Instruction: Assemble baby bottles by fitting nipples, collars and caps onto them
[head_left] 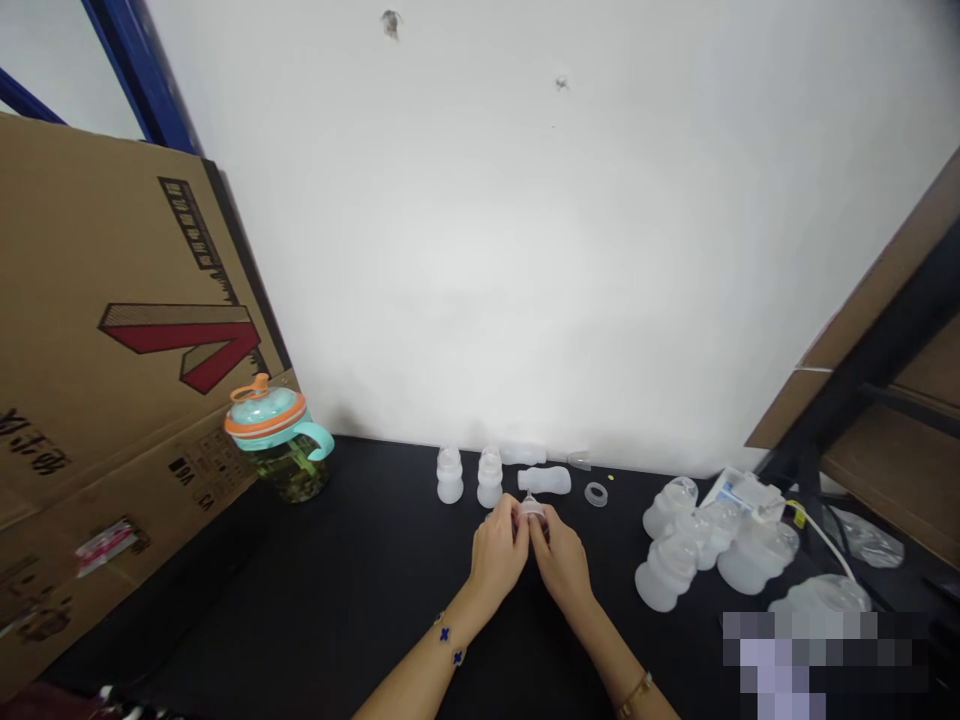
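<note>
Translucent teat piece (532,508) pinched between the left fingers (511,510) and the right fingers (553,522).
Small and milky to nearly clear, it shows a round, whitish collar with a narrower tip rising from its middle. It stands roughly upright, the tip pointing up and free above the fingers, while the collar sits between them, touched from both sides. Its lower part is hidden behind the fingers, so whether anything is joined underneath cannot be told.

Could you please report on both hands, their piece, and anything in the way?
Left hand, right hand: together, gripping small translucent part. Possible obstacle: bottle on its side, close beyond. Loose ring to its right.
</note>
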